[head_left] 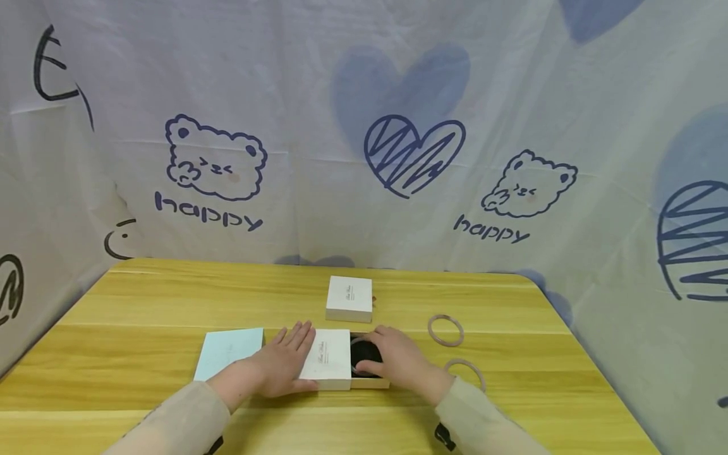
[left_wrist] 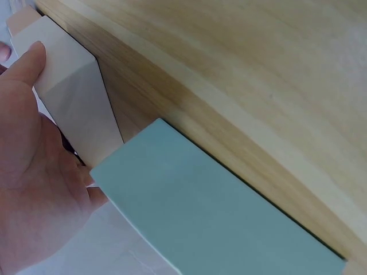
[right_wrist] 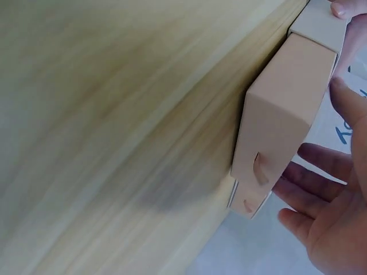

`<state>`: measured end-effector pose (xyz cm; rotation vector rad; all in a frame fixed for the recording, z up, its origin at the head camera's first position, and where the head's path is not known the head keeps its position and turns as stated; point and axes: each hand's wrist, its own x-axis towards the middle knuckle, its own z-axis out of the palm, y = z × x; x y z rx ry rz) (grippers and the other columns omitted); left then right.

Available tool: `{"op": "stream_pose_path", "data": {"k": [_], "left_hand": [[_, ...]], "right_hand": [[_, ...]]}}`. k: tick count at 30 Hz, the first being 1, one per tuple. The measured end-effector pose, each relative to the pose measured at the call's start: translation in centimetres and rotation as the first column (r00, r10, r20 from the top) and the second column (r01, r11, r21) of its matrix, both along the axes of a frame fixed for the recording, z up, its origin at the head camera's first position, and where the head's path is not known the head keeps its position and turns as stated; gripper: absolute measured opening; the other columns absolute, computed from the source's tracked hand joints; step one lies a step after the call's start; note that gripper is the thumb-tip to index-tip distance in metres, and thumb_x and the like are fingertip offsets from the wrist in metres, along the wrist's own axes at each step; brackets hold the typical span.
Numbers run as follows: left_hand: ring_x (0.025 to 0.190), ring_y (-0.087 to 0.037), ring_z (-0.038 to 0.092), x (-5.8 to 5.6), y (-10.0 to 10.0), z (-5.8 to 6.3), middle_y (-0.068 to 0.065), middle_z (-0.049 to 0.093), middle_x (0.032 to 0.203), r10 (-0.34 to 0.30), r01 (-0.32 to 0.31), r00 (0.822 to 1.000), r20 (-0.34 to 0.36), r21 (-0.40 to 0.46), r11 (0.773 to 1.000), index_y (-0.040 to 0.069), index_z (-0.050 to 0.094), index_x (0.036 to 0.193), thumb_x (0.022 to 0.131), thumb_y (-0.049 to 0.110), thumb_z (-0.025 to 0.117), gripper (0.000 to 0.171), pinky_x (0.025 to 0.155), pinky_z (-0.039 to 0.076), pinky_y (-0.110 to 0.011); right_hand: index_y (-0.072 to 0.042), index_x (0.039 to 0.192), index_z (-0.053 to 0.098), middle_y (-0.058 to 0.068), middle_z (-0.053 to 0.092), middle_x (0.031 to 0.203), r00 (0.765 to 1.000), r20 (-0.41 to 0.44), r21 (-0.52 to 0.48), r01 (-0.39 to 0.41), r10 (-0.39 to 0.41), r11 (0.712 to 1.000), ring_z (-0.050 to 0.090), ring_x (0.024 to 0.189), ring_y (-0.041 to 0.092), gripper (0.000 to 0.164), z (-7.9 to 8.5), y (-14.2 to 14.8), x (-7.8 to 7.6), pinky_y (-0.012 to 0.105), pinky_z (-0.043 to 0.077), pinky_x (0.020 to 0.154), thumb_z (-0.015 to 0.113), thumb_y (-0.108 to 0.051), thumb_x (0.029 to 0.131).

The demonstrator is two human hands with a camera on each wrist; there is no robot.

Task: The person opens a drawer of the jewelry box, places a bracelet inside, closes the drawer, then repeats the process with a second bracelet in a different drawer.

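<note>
At the lower centre of the frame, the left hand (head_left: 279, 370) lies with its fingers straight at the left end of a white box (head_left: 333, 354), thumb along the near side; the right hand (head_left: 400, 357) bends over the half-open drawer (head_left: 370, 383), and whether it grasps anything I cannot tell. In that drawer a grey ring (head_left: 354, 342) shows around a black pad (head_left: 365, 355). If the drawer were pushed in with the ring sitting high, its rim could catch on the cover; a fingertip left inside could be nipped, and a loose left hand might let the box skid on the bench (head_left: 330, 430). Near the right wrist, a ring (head_left: 473, 366) is partly covered by the arm; another ring (head_left: 431, 330) lies just beyond it. A pale blue box (head_left: 227, 351), at lower left, has a corner hidden by the left arm. Farther back stands a second white box (head_left: 349, 297), its lettering too small to read, before a printed curtain (head_left: 318, 95). Both wrist views miss the drawer's inside.
</note>
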<state>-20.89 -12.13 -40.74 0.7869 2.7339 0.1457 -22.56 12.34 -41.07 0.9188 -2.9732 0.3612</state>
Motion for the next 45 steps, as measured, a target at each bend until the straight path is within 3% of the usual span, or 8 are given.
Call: {"op": "stream_pose_path", "data": {"k": [3,6,11,16,22,31,45], "left_hand": [[0.145,-0.035,0.010,0.0,0.1,0.0,-0.021,0.010,0.156,-0.003,0.003,1.000,-0.001,-0.002,1.000,-0.003,0.015,0.148,0.089,0.059,0.048,0.092,0.117,0.013,-0.050],[0.145,-0.035,0.010,0.0,0.1,0.0,-0.021,0.010,0.156,-0.005,0.004,1.000,-0.007,-0.007,1.000,-0.003,0.016,0.148,0.088,0.060,0.048,0.093,0.117,0.013,-0.050],[0.145,-0.034,0.010,0.0,0.2,0.0,-0.021,0.009,0.156,0.010,-0.010,1.000,0.001,-0.014,1.000,-0.003,0.015,0.148,0.088,0.060,0.048,0.092,0.118,0.011,-0.050],[0.145,-0.033,0.009,-0.1,0.3,-0.1,-0.020,0.009,0.157,0.008,-0.008,1.000,0.002,-0.016,1.000,-0.002,0.014,0.149,0.089,0.060,0.046,0.092,0.118,0.011,-0.051],[0.145,-0.033,0.009,0.0,0.2,-0.1,-0.020,0.008,0.156,0.002,-0.002,1.000,-0.003,-0.012,1.000,-0.002,0.014,0.149,0.089,0.059,0.046,0.091,0.118,0.011,-0.051],[0.145,-0.035,0.009,0.1,0.3,0.1,-0.022,0.009,0.156,-0.001,0.001,1.000,-0.006,-0.010,1.000,-0.003,0.015,0.148,0.090,0.058,0.047,0.091,0.118,0.012,-0.050],[0.145,-0.036,0.010,0.3,0.4,0.4,-0.023,0.011,0.155,0.003,-0.004,1.000,-0.004,-0.017,1.000,-0.005,0.017,0.147,0.089,0.058,0.048,0.091,0.118,0.012,-0.049]], "right_hand": [[0.000,0.125,0.055,0.014,0.060,0.118,0.999,-0.007,-0.058,0.031,-0.032,0.998,0.056,0.110,0.029,0.056,0.2,0.8,0.4,0.043,0.045,0.096,0.064,-0.040,0.087],[0.002,0.135,0.044,0.018,0.051,0.134,0.996,-0.010,-0.046,0.087,-0.088,0.995,0.044,0.128,0.037,0.073,0.2,1.9,0.8,0.053,0.029,0.109,0.063,-0.047,0.085],[0.002,0.142,0.034,0.018,0.042,0.144,0.995,0.009,0.057,0.101,-0.101,0.993,0.035,0.135,0.039,0.095,-0.5,3.4,1.2,0.063,0.016,0.111,0.062,-0.061,0.077],[0.002,0.142,0.035,0.019,0.040,0.145,0.997,0.030,0.090,0.070,-0.073,0.993,0.033,0.136,0.040,0.098,-1.2,3.9,1.3,0.066,0.009,0.110,0.060,-0.065,0.075],[0.000,0.142,0.037,0.018,0.041,0.145,0.997,0.019,0.122,0.069,-0.072,0.990,0.033,0.137,0.037,0.092,-1.3,3.6,1.3,0.066,0.009,0.110,0.058,-0.064,0.079],[0.000,0.142,0.038,0.017,0.042,0.145,0.992,0.089,0.107,0.081,-0.090,0.991,0.033,0.138,0.035,0.090,-1.0,3.2,1.2,0.065,0.010,0.111,0.060,-0.061,0.079],[-0.001,0.142,0.037,0.015,0.043,0.144,0.992,0.095,0.112,0.070,-0.081,0.991,0.033,0.138,0.032,0.090,-1.1,2.5,1.1,0.063,0.012,0.112,0.059,-0.062,0.080]]}}
